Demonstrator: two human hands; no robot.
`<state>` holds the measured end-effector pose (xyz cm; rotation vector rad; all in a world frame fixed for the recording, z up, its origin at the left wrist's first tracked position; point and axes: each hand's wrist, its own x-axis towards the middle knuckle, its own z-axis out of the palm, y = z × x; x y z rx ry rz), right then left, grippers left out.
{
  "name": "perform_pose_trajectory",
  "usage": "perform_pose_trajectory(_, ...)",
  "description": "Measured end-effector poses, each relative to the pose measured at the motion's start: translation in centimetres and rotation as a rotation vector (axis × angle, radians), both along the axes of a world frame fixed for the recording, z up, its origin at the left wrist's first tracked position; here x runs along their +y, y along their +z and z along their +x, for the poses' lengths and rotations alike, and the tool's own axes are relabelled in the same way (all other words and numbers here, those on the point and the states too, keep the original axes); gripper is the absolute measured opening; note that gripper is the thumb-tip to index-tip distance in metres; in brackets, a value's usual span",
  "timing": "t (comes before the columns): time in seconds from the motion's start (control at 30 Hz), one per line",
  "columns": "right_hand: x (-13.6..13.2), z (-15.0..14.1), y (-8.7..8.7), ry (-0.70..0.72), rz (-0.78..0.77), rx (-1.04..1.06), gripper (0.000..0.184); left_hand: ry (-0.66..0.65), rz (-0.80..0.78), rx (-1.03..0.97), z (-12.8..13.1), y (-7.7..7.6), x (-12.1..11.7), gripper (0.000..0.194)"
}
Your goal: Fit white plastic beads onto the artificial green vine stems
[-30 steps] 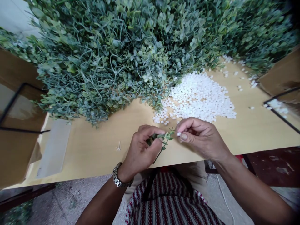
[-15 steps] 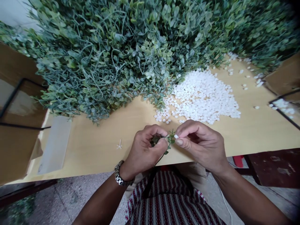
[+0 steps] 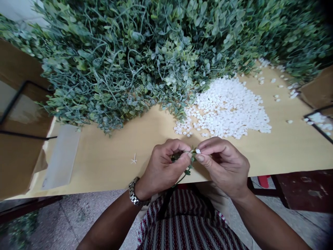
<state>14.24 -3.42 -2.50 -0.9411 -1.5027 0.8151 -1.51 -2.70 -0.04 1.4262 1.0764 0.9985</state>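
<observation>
My left hand, with a metal watch at the wrist, is closed around a small green leafy sprig whose stem hangs below the fingers. My right hand pinches a tiny white bead between thumb and forefinger, right at the sprig's tip. Both hands meet over the near edge of the pale wooden table. Just beyond them lies a heap of small white beads.
A big mound of green artificial foliage covers the far half of the table. Cardboard boxes with black frames stand at the left and right. A small white star-shaped piece and a pale flat sheet lie on the table.
My hands have drawn closer together, bringing the white bead against the sprig's tip; more of the sprig is now covered by my left fingers. The view has shifted slightly.
</observation>
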Motion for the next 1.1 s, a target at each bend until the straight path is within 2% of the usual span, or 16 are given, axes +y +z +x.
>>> perform_pose_trajectory(0.3,0.0,0.0,-0.3,0.032,0.018,0.031,0.022,0.002,0.056,0.002,0.1,-0.3,0.0,0.009)
perform_pose_trajectory(0.6,0.0,-0.2,-0.4,0.031,0.038,0.009,0.022,0.043,0.093,0.095,0.2,-0.3,0.0,0.011)
perform_pose_trajectory(0.73,0.0,-0.2,-0.5,-0.012,0.089,-0.041,0.023,0.08,0.155,0.15,0.4,-0.3,-0.1,0.011)
perform_pose_trajectory(0.93,0.0,-0.4,-0.4,-0.086,0.248,-0.164,0.026,0.117,0.238,0.159,0.6,-0.9,-0.2,0.013)
perform_pose_trajectory(1.1,-0.2,-0.6,-0.3,-0.124,0.272,-0.227,0.024,0.122,0.297,0.176,0.5,-1.0,-0.1,0.011)
